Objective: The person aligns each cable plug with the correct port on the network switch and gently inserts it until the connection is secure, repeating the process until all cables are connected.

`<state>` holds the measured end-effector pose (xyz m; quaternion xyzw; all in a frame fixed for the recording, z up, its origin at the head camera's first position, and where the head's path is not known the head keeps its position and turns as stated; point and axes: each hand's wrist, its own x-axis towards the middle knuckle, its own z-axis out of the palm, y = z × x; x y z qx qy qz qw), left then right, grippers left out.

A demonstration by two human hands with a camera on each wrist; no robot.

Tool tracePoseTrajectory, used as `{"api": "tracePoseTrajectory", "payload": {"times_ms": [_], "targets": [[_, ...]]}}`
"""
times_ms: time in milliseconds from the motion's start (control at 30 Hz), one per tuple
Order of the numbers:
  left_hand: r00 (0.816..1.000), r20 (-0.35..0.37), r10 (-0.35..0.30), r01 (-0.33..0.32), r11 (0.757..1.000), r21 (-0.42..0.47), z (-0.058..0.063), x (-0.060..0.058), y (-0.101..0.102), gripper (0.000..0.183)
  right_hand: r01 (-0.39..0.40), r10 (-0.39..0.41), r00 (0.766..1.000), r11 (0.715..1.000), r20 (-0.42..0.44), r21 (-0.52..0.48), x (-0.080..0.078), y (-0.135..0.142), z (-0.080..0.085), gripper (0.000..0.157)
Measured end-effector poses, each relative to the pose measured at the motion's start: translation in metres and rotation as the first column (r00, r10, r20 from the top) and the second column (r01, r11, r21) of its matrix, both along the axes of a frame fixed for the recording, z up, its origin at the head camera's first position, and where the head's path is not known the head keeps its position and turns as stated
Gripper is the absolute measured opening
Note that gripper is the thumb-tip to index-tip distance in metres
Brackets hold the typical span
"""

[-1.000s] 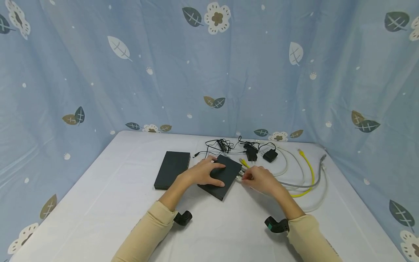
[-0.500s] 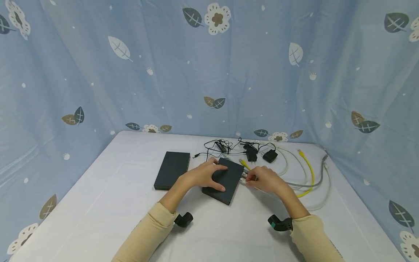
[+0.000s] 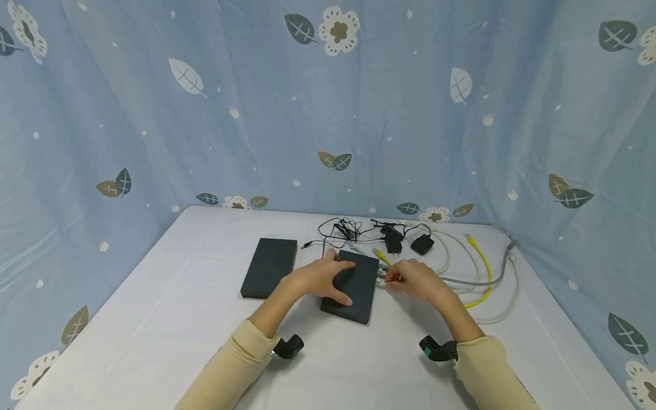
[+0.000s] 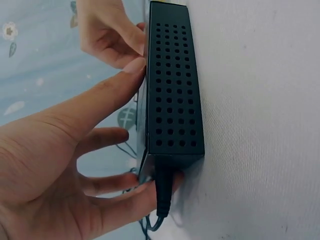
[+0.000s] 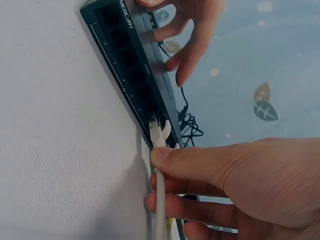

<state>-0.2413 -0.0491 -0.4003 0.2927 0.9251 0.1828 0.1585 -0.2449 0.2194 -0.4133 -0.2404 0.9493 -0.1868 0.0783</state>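
A black network switch (image 3: 359, 285) labelled MERCURY lies on the table, its row of ports facing right. My left hand (image 3: 325, 279) holds it, thumb at the top edge and fingers round the far side, beside a black power plug (image 4: 164, 192) in its end. In the right wrist view, my right hand (image 5: 215, 175) pinches a white ethernet cable (image 5: 160, 200) just behind its plug (image 5: 156, 132). The plug's clear tip is at one of the last ports; whether it is seated, I cannot tell. Other cable ends beside it are partly hidden by the fingers.
A second black box (image 3: 270, 267) lies left of the left hand. Behind are black power adapters (image 3: 422, 244) with tangled thin cords (image 3: 348, 229). Yellow (image 3: 484, 262), grey (image 3: 497, 279) and white cables (image 3: 512, 302) curve across the right side of the table.
The switch has turned anticlockwise, its near end swinging right under my left hand. My right hand has shifted slightly right, and the trailing grey and white cables have moved with it.
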Motion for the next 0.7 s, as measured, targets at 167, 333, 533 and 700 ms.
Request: {"api": "tracePoseTrajectory", "payload": {"times_ms": [167,333,533,700], "targets": [[1.0,0.022,0.008,-0.008,1.0,0.01,0.0,0.002,0.001,0.089,-0.007,0.007,1.0,1.0,-0.016,-0.005,0.0,0.002,0.0,0.005],[0.999,0.033,0.008,-0.009,1.0,0.022,-0.002,0.002,0.002,0.087,-0.005,0.005,1.0,1.0,-0.016,-0.012,-0.001,0.005,0.0,0.004],[1.0,0.031,0.004,-0.004,1.0,0.024,-0.003,0.001,0.003,0.087,0.001,-0.002,1.0,1.0,-0.028,-0.008,-0.003,0.008,-0.001,0.005],[0.999,0.046,-0.018,0.015,0.998,0.053,-0.005,-0.002,-0.002,0.084,-0.007,0.006,0.998,1.0,-0.057,-0.016,-0.003,0.011,-0.002,0.006]]}}
